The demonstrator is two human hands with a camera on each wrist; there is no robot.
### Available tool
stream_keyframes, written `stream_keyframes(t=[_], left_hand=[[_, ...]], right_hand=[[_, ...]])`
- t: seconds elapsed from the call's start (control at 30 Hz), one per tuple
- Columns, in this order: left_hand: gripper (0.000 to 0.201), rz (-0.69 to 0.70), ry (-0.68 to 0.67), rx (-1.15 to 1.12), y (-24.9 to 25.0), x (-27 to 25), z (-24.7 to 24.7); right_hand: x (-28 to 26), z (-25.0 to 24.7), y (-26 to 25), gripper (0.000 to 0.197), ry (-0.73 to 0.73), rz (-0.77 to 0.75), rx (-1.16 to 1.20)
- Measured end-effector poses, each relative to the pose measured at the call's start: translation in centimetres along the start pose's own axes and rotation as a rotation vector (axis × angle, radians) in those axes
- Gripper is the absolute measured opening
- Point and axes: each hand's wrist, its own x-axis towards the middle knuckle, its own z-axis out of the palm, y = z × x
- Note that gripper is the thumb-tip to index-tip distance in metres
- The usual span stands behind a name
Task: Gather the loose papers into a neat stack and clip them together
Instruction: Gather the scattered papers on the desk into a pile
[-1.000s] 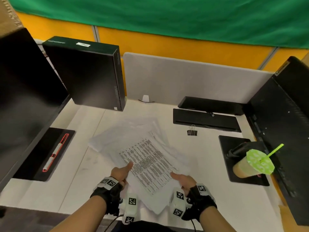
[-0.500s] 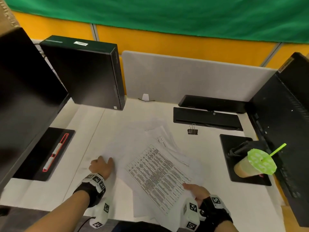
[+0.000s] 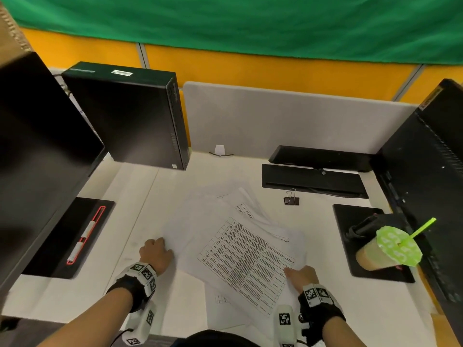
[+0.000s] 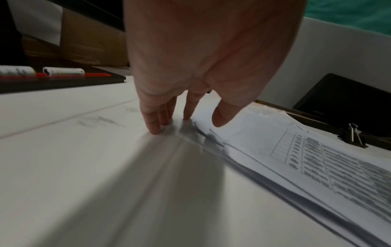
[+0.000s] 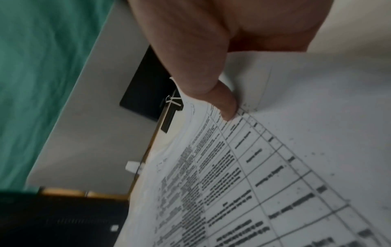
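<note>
Loose white papers lie fanned in a skewed pile in the middle of the desk, a printed table sheet on top. My left hand is at the pile's left edge. In the left wrist view its straight fingertips press down where paper meets desk, and the thumb hovers over the sheets. My right hand pinches the near right corner of the printed sheet. The thumb lies on top of the papers and the fingers are hidden beneath. A black binder clip sits alone behind the pile.
A black computer tower stands at the back left beside a dark monitor. A red pen lies on that monitor's base. A keyboard lies back right. An iced drink with a green lid stands on the right monitor's base.
My left hand let go of the printed sheet's near edge and moved left to the pile's side. My right hand slid right and nearer with the sheet.
</note>
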Motion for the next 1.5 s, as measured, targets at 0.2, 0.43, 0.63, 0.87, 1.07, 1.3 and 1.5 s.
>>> stream_keyframes(t=[0.2, 0.43, 0.63, 0.87, 1.07, 1.3, 1.5], left_hand=[[0.051, -0.053, 0.032, -0.068, -0.9, 0.5, -1.4], [0.044, -0.117, 0.004, -0.276, -1.8, 2.2, -3.4], [0.024, -0.022, 0.036, -0.256, -0.9, 3.0, -4.6], [0.042, 0.014, 0.015, -0.142, 2.3, 5.1, -6.1], [0.070, 0.113, 0.003, -0.043, 4.3, 7.6, -5.5], [0.065, 0.083, -0.080, -0.207, 2.2, 4.3, -3.5], [0.053, 0.100, -0.112, -0.356, -2.9, 4.7, -3.9]], right_hand=[[1.4, 1.6, -4.1, 0.018, -0.011, -0.152, -0.172], [2.4, 1.3, -6.7, 0.027, -0.208, -0.101, -0.124], [0.7, -0.1, -3.0, 0.034, -0.241, 0.109, 0.053], [-3.4, 0.6, 1.6, 0.034, -0.219, 0.274, 0.192], [-4.9, 4.0, 3.4, 0.042, -0.278, 0.344, 0.349], [-2.8, 6.6, -1.5, 0.077, -0.122, 0.224, 0.409], [-1.6, 6.1, -2.7, 0.085, -0.098, 0.077, 0.349]])
